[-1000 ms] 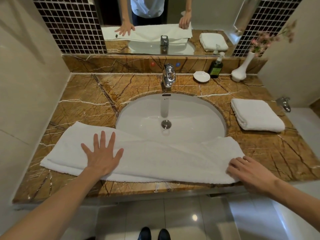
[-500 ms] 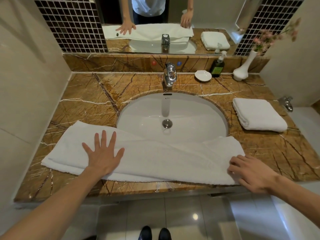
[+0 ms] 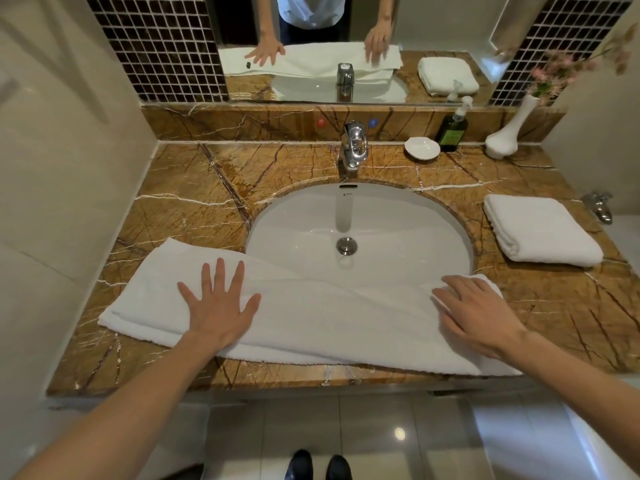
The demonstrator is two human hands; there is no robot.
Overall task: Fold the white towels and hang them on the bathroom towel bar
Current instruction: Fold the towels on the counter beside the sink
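Observation:
A long white towel, folded lengthwise, lies along the front of the brown marble counter and partly over the sink's front rim. My left hand rests flat on its left part, fingers spread. My right hand lies palm down on the towel's right end, fingers apart, holding nothing. A second white towel, folded into a thick rectangle, sits on the counter at the right. No towel bar is in view.
The white sink with a chrome tap fills the counter's middle. At the back right stand a small white dish, a green soap bottle and a white vase with pink flowers. A mirror is behind; walls close in left and right.
My right hand has moved from the towel's front right corner up onto its right end and now lies flat on it. My left hand has stayed pressed in place.

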